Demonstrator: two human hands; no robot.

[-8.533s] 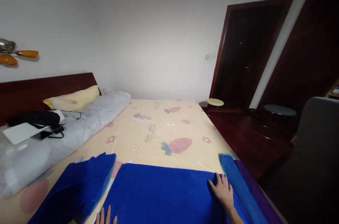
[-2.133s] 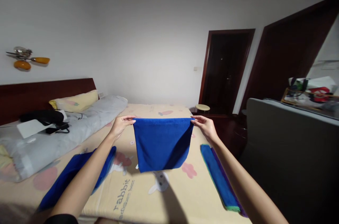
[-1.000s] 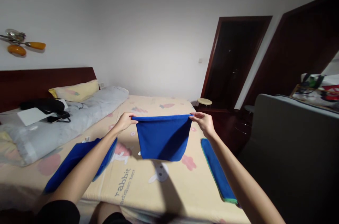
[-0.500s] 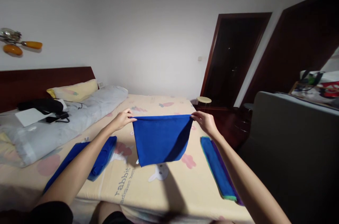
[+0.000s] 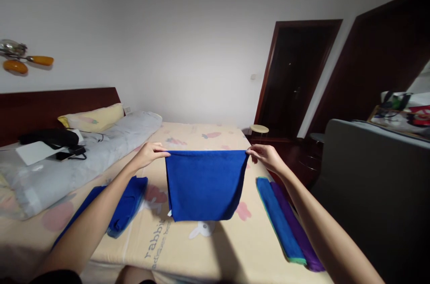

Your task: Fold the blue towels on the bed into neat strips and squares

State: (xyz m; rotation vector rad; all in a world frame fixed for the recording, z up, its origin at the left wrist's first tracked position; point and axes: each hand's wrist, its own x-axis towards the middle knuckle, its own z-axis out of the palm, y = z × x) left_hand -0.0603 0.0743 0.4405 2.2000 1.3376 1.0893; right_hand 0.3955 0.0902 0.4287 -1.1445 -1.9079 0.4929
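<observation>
I hold a folded blue towel (image 5: 204,185) up in the air over the bed (image 5: 201,248). My left hand (image 5: 149,154) pinches its top left corner and my right hand (image 5: 265,156) pinches its top right corner, so the top edge is stretched taut between them. The towel hangs flat, with its lower edge just above the sheet. A second blue towel (image 5: 126,205) lies crumpled on the bed under my left arm. Folded blue and purple towels (image 5: 285,223) lie in a strip along the bed's right edge.
A grey bolster (image 5: 67,167) and a yellow pillow (image 5: 90,118) lie by the dark headboard, with a black bag, a white tablet and a phone (image 5: 50,147) on top. A grey chair back (image 5: 376,185) stands at the right. A small round stool (image 5: 259,129) stands before the dark doorway.
Earlier the towel lay spread on the bed under my hands; now it is folded and held up. In the last second the top edge was pulled straighter and the towel hangs flatter.
</observation>
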